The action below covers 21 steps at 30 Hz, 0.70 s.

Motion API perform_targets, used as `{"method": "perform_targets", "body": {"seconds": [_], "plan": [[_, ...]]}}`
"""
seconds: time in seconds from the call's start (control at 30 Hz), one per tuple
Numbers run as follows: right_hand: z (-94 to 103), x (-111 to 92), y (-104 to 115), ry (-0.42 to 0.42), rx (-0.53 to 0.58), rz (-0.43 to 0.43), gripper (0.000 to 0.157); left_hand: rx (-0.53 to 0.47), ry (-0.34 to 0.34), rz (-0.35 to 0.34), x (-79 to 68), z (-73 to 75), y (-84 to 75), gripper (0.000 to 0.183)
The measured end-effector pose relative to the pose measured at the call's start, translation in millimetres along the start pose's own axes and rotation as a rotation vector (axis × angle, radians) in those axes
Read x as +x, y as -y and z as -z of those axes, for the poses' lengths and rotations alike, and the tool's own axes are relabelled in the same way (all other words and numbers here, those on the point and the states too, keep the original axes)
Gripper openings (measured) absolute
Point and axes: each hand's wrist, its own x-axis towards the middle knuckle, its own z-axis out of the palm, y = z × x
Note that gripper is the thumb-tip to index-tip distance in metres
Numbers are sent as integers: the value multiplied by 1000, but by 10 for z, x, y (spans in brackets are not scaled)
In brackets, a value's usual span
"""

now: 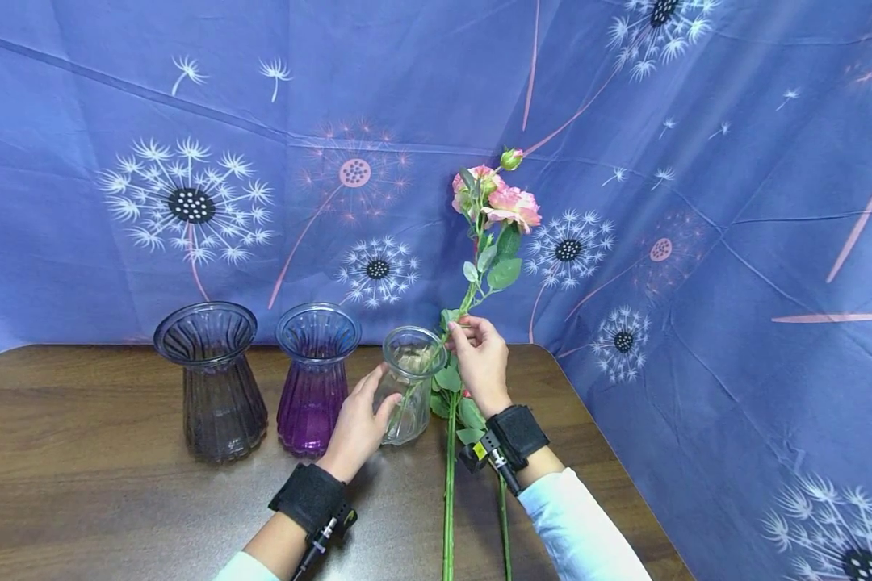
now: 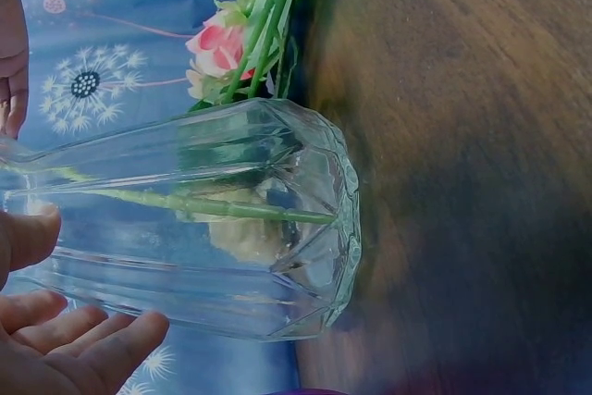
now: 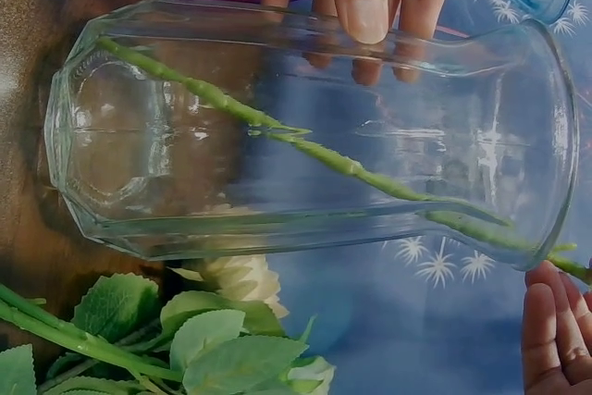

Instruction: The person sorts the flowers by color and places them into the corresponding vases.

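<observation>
A clear glass vase stands upright on the table. My left hand holds its left side, thumb in front and fingertips seen through the glass behind. Above the rim, my right hand pinches the green stem of a pink artificial flower. That stem slants down inside the vase, its end near the bottom; the right wrist view also shows the stem through the glass. My right fingertips are close beside the rim. The blossoms and a bud rise above my right hand.
Left of the clear vase stand a purple vase and a dark grey vase. More stems with leaves and a pink bloom lie right of the clear vase. A patterned blue cloth hangs behind the table.
</observation>
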Motion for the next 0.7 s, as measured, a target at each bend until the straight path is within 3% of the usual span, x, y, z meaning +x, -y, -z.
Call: {"method": "perform_targets", "body": {"seconds": [0.13,0.27,0.57,0.7], "plan": [[12,7,-6,27,0,-5,26,0,-1,-3,0,-3,4,51],[41,-64,191,42,-28,-5,25,3,2,-9,-9,-8,11,51],[167,-72,195,37,-61,-2,23,-3,-13,-8,-12,-14,16,51],[257,-36,5,23,-88,-19,24,7,-21,-17,-4,-13,11,50]]}}
